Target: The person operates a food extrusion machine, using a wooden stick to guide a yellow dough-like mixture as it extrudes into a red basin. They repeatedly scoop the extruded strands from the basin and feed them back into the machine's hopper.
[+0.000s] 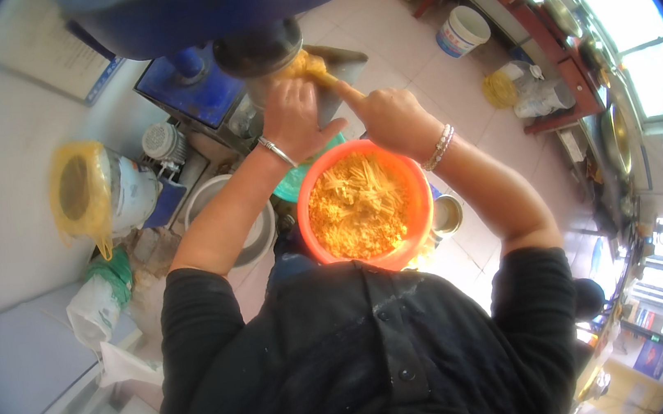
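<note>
My left hand [294, 112] reaches palm down to the dark round outlet [259, 48] of a blue machine [207, 5]. Its thumb is spread away from the fingers, and what lies under the palm is hidden. Beside the fingertips is a lump of yellow dough-like material [306, 64]. My right hand [392, 116] is closed around a yellowish stick [326, 79], index finger stretched along it, and the stick's far end meets the lump. Below both hands, close to my body, stands an orange plastic tub [427, 201] holding yellow crumbs and short strands [362, 200].
A green basin [288, 186] and a grey-white basin [269, 233] sit around the tub, with a metal bowl [448, 215] to its right. An electric motor [164, 142] and a bucket [133, 185] are at left. Farther right are a white bucket [464, 30] and a red wooden table [577, 80].
</note>
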### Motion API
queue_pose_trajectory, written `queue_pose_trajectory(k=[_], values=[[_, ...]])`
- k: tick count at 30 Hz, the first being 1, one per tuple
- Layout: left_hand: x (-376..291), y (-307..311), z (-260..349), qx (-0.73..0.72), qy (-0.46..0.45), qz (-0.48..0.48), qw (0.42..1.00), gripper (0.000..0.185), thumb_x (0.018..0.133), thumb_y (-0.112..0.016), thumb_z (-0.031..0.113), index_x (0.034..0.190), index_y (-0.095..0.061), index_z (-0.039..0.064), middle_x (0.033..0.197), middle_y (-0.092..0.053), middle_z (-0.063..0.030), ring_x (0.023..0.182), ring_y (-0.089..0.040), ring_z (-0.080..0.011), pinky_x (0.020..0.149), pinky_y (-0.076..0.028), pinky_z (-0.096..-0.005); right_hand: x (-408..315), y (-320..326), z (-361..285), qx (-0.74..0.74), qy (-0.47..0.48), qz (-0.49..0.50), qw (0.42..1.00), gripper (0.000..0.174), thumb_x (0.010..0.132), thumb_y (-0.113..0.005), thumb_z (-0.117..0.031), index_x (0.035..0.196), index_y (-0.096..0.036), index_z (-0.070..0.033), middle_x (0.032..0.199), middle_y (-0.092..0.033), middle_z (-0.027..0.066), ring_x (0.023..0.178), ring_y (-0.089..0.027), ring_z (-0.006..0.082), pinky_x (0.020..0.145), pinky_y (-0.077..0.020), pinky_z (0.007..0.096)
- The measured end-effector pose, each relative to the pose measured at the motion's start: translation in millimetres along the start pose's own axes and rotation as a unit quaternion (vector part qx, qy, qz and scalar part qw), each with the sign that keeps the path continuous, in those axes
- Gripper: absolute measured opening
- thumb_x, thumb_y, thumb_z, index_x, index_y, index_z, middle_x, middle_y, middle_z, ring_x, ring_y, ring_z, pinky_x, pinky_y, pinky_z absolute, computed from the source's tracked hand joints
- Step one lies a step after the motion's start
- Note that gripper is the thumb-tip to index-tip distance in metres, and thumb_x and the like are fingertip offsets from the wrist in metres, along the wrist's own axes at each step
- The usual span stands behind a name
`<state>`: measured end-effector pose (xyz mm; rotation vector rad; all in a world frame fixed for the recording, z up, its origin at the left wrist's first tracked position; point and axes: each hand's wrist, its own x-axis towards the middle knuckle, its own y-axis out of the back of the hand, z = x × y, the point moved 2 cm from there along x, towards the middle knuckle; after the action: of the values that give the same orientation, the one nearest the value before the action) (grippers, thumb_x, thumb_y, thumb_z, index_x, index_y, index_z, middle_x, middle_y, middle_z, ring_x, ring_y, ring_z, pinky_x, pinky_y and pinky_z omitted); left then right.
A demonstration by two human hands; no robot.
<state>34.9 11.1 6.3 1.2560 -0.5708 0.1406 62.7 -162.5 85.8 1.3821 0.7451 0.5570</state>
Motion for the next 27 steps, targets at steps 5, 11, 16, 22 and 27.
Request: queue_pose_trajectory(k=[5, 11, 16, 22, 27], values=[[5.9, -0.4, 5.0, 0.061, -0.022, 0.02, 0.998, 0.085, 0.081, -0.067, 0.064, 0.129, -0.058, -0.005, 0.134, -0.058, -0.0188, 0.126, -0.051, -0.032, 0.107, -0.037, -0.0452, -20.1, 17.7, 11.1, 0.064, -0.054, -0.042, 0.996, 0.065, 0.091, -0.054, -0.008, 0.153, -0.039, -0.02, 0.071, -0.066, 0.0154, 0.067, -0.068, 0.0335, 0.061, -0.0528, 0.044], [6.0, -5.3, 3.5, 0.091, 0.001, -0.013, 0.996, 0.074, 0.079, -0.069, 0.063, 0.116, -0.065, 0.0, 0.116, -0.062, -0.0115, 0.114, -0.054, -0.0253, 0.096, -0.04, -0.0428, -44.3, 42.1, 22.1, 0.103, -0.1, -0.043, 0.989, 0.062, 0.088, -0.056, -0.008, 0.149, -0.043, -0.009, 0.077, -0.07, 0.0154, 0.072, -0.07, 0.035, 0.062, -0.0542, 0.0464], [14.4, 1.3, 8.2, 0.04, 0.022, -0.105, 0.993, 0.08, 0.081, -0.066, 0.064, 0.123, -0.061, -0.004, 0.124, -0.063, -0.0183, 0.119, -0.055, -0.0307, 0.102, -0.043, -0.0436, 2.7, 8.3, 3.0, 0.095, -0.063, -0.019, 0.993, 0.059, 0.088, -0.056, -0.008, 0.146, -0.044, -0.004, 0.082, -0.07, 0.0179, 0.075, -0.07, 0.036, 0.064, -0.0551, 0.0468], [8.9, -7.2, 2.3, 0.003, 0.009, -0.053, 0.999, 0.07, 0.079, -0.07, 0.055, 0.116, -0.059, -0.003, 0.112, -0.06, -0.0162, 0.11, -0.056, -0.0321, 0.097, -0.045, -0.0447, 23.1, 10.3, -0.3, 0.084, -0.021, -0.041, 0.995, 0.059, 0.085, -0.063, -0.008, 0.141, -0.044, -0.003, 0.082, -0.071, 0.0186, 0.077, -0.071, 0.0369, 0.065, -0.0561, 0.0454], [8.4, -13.6, 2.9, 0.019, 0.008, -0.062, 0.998, 0.069, 0.08, -0.069, 0.053, 0.117, -0.058, -0.004, 0.113, -0.06, -0.0174, 0.109, -0.056, -0.0327, 0.096, -0.046, -0.0445, 31.1, 12.4, 4.3, 0.09, -0.002, -0.037, 0.995, 0.058, 0.086, -0.063, -0.011, 0.141, -0.046, -0.004, 0.083, -0.071, 0.0181, 0.078, -0.071, 0.0353, 0.064, -0.0568, 0.0454]])
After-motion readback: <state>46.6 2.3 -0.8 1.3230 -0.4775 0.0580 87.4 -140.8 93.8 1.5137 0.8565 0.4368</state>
